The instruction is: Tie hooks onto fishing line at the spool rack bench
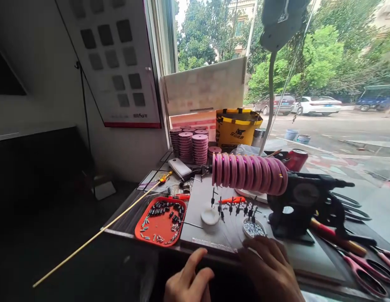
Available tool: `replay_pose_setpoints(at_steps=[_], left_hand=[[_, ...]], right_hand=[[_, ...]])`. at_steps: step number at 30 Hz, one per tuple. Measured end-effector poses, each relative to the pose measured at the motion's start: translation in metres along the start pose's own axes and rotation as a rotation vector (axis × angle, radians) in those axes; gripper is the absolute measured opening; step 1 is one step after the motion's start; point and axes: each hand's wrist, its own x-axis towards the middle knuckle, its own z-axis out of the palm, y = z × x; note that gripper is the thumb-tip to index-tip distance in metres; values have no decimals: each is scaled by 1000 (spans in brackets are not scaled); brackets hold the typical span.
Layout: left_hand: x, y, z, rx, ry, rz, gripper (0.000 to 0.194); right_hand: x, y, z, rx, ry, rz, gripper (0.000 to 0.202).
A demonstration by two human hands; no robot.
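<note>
My left hand is in front of the table edge, its index finger and thumb stretched apart with nothing visible between them. My right hand reaches over the edge, close to a small round dish of tiny silvery beads. Its fingertips are blurred and partly hidden; a thin pale strip shows beside them. Above the dish, a row of pink spools sits on a black stand. Several thin lines with small black pieces hang from the spools. A white round lid lies left of the dish.
A red tray of small black and metal parts stands left. A long thin stick juts past the table. Pink-handled scissors and red-and-yellow-handled pliers lie right. Behind are stacked pink spools, a yellow bag and a red can.
</note>
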Motion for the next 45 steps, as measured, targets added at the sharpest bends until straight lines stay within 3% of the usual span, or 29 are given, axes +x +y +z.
replay_pose_setpoints(at_steps=[6,11,15,21,32,40,45], left_hand=[[14,-16,2,76,-318,120,28],[21,-19,-2,235,-423,199,29],[14,-18,-5,316,-395,246,26],[8,-11,-2,425,-242,262,26],[3,2,-3,589,-247,181,27],[2,2,-1,630,-211,180,28],[-1,1,3,625,-91,146,27]], right_hand=[[-6,5,7,23,5,16,33],[-7,12,0,19,-55,-27,31],[-10,21,-8,-21,-77,-68,31],[-15,31,-11,-38,-121,-103,30],[-12,34,-16,-112,-207,-249,30],[-13,28,-8,-50,-133,-142,33],[-13,24,-7,28,-90,-25,33]])
